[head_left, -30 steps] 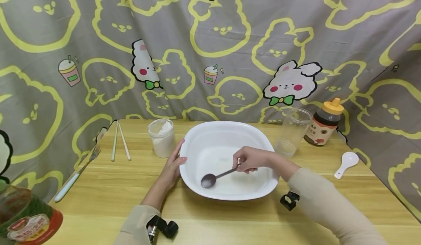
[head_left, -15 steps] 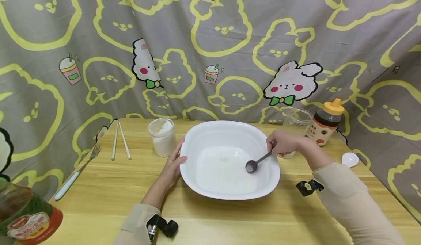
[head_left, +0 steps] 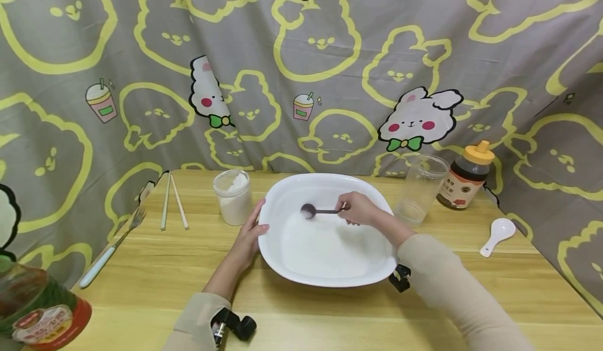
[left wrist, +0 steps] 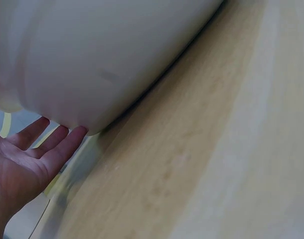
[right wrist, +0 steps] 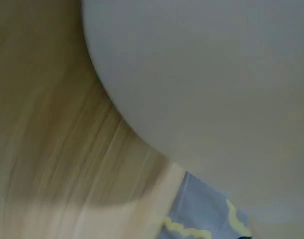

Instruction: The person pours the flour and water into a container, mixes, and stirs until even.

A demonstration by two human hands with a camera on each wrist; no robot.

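Note:
A wide white basin [head_left: 330, 282] sits in the middle of the table with pale, milky-looking contents. My left hand [head_left: 247, 238] holds its left side, thumb at the rim; in the left wrist view, the fingertips [left wrist: 78, 131] of that hand meet the basin's outer wall [left wrist: 107, 59]. Over the basin, my right hand [head_left: 357, 208] grips the handle of a dark spoon [head_left: 308, 211], whose round bowl points left near the back of the contents. The right wrist view shows the basin's outside [right wrist: 202, 99] but no hand.
Left of the basin stand a jar of white powder [head_left: 234, 199], chopsticks [head_left: 179, 202] and a fork [head_left: 113, 249]. A red-lidded jar [head_left: 44, 309] is at the near left. Rightward are a clear container [head_left: 419, 194], a yellow-capped bottle [head_left: 466, 176] and a white spoon [head_left: 499, 233]. A patterned curtain [head_left: 264, 42] hangs behind.
My right hand swept the dark spoon from the basin's front left to its right side, then back left toward the rear. The left hand and the basin stayed in place.

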